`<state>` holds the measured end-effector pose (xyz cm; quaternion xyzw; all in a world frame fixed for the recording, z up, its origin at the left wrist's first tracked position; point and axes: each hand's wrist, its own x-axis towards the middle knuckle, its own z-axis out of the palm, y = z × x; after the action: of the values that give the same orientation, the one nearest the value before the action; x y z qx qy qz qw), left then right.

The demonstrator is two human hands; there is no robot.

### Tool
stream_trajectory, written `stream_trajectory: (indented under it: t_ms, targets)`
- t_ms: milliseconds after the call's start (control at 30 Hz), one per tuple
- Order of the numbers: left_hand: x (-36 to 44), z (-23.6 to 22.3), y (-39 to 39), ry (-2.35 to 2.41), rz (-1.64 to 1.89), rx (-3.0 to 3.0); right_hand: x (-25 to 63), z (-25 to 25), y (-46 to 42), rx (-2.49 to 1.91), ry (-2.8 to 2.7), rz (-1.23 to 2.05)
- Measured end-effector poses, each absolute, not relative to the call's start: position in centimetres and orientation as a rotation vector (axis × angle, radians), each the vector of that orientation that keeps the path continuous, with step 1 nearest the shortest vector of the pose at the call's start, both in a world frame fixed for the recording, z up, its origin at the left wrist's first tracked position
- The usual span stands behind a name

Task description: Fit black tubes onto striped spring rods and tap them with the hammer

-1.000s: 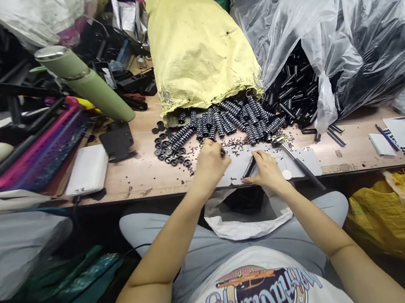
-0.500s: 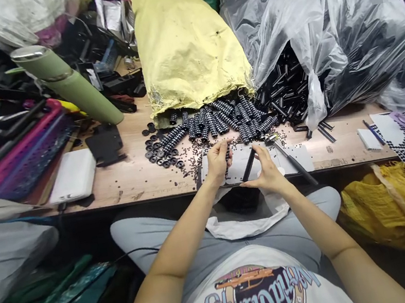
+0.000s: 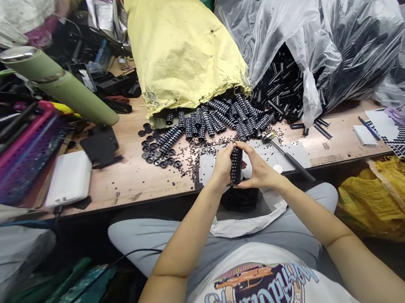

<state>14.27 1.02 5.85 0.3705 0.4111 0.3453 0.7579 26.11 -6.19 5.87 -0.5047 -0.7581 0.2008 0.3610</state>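
My left hand (image 3: 223, 167) and my right hand (image 3: 259, 168) meet over the near edge of the bench. Between them is a black tube (image 3: 235, 165) with rows of small white marks facing up. Left fingers close on one side of it, while my right thumb and forefinger pinch its two ends. Part of the tube is hidden by the fingers. Just beyond lies a pile of black cylinders (image 3: 208, 121) ringed with white marks. A hammer-like tool with a dark handle (image 3: 295, 162) rests to the right, partly on a pale sheet (image 3: 208, 163).
A yellow sack (image 3: 184, 45) stands behind the pile. Clear plastic bags (image 3: 358, 35) with black tubes fill the right. Black discs (image 3: 157, 151) and tiny dark bits lie scattered. Leftward are a white box (image 3: 68, 178), a green flask (image 3: 75, 95) and a pink basket (image 3: 10, 154).
My hands have come together from apart. The plain black tube in my right hand and the marked piece in my left now meet as one. A person's hand appears at the right edge.
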Motion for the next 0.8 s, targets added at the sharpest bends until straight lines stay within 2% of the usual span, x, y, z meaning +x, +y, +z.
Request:
stream_trajectory:
  t_ms: [300, 567, 733, 800]
  targets:
    - [14.9, 6.1, 0.5, 0.950, 0.651, 0.847, 26.4, 5.3, -6.2, -1.380, -1.884, 0.657]
    - [15.2, 4.6, 0.9, 1.001, 0.605, 0.949, 26.1, 4.3, -6.2, -1.471, -1.848, 0.572]
    - [15.4, 1.6, 0.1, 0.970, 0.801, 1.734, 26.5, 2.0, -5.9, -1.714, -1.751, 0.416]
    - [15.3, 0.4, 0.0, 0.927, 0.764, 2.083, 27.2, 1.4, -6.2, -1.802, -1.727, 0.375]
